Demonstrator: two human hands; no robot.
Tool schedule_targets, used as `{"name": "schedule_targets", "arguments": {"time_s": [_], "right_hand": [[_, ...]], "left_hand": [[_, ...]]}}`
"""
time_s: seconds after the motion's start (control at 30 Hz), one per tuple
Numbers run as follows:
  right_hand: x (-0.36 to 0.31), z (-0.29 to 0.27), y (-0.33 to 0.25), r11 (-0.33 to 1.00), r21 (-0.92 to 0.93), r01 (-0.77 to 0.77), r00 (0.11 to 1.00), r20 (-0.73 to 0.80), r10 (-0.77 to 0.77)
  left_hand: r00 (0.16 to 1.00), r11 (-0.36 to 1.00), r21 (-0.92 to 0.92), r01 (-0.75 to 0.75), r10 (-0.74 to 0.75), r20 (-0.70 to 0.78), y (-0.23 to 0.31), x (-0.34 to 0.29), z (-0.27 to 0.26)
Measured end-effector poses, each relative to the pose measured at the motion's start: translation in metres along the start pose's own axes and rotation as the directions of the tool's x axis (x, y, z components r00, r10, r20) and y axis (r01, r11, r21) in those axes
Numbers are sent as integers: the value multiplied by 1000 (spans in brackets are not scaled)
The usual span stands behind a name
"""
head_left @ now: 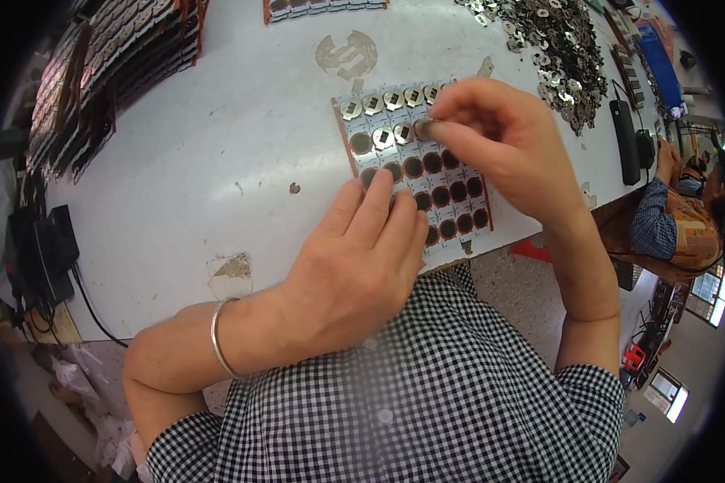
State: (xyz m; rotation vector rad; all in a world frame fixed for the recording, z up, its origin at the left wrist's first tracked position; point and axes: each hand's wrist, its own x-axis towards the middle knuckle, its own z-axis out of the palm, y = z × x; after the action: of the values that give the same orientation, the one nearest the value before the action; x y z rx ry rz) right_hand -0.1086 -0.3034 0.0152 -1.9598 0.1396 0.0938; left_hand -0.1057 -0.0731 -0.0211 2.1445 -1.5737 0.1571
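White worktable [217, 145] | left hand [354, 266] flat, fingers together on tray [459, 211] | right hand [491, 137] pinching probably disc [424, 129]

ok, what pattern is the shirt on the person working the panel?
Small black-and-white check shirt, seen best in the head view, below both hands.

A tray [353, 157] lies on the table [217, 161], a pile of metal parts [564, 48] behind it.

no packages, labels, signs or screens
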Motion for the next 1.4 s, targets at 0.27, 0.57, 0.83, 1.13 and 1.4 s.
{"name": "schedule_targets", "arguments": {"time_s": [0.27,0.57,0.83,1.13,1.4], "right_hand": [[20,44,-11,977,-194,83,995,73,-70],[17,54,-1,852,-444,276,955,26,-295],[5,64,4,804,-513,302,925,-48,-378],[4,71,6,786,-546,289,910,-99,-403],[3,70,14,780,-515,356,870,-121,-477]], "left_hand": [[998,996,73,-46,49,-42,1,0,5],[996,998,63,-31,36,-86,2,-1,7],[991,984,166,-69,87,-100,8,-5,12],[991,989,112,-97,106,-80,6,-5,10],[989,985,116,-125,133,-63,6,-3,8]]}}
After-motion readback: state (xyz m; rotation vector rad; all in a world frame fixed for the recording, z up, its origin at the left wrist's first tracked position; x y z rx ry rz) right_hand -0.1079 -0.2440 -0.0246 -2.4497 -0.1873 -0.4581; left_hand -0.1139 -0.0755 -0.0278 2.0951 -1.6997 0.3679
